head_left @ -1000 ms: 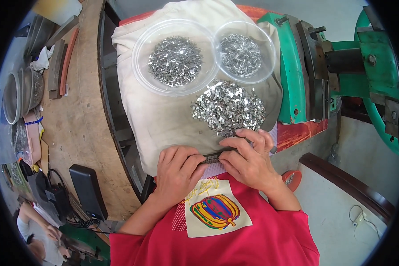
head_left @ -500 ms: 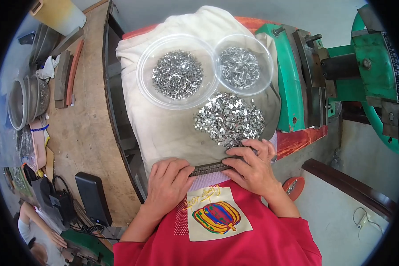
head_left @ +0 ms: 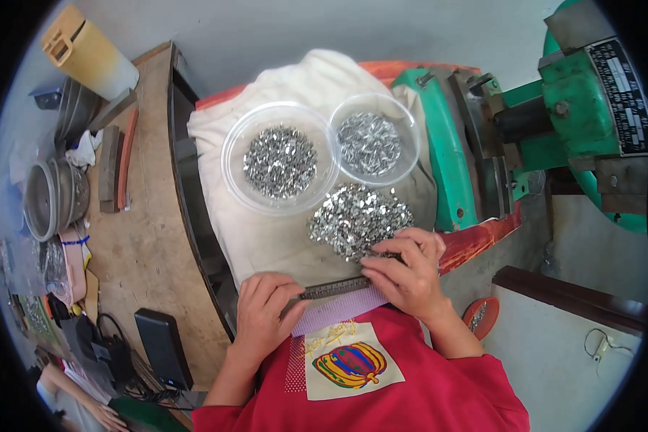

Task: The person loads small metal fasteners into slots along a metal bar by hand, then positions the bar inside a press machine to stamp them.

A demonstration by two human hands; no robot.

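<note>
A dark, narrow slotted metal strip (head_left: pixel 335 289) lies across the near edge of the cloth-covered surface, in front of my body. My left hand (head_left: pixel 265 306) has curled fingers at the strip's left end, thumb just below it. Over the strip's right end, my right hand (head_left: pixel 412 277) bends its fingers in a loose pinch at the near edge of a heap of small shiny metal pieces (head_left: pixel 356 219). Some pieces show between those fingers. Behind the heap stand a larger clear round tub (head_left: pixel 230 191) and a smaller one (head_left: pixel 412 155), both holding small metal parts.
A green machine (head_left: pixel 439 155) stands close on the right. To the left runs a wooden bench (head_left: pixel 155 216) with metal bars, stacked grey bowls (head_left: pixel 39 201) and a black box (head_left: pixel 163 349). A red bowl (head_left: pixel 488 317) sits low at right. Another person's arm (head_left: pixel 75 392) shows at lower left.
The view has tilted, so the tubs and heap sit lower in the picture. My left thumb has dropped away from the fingers a little. More of the strip and the lilac cloth shows.
</note>
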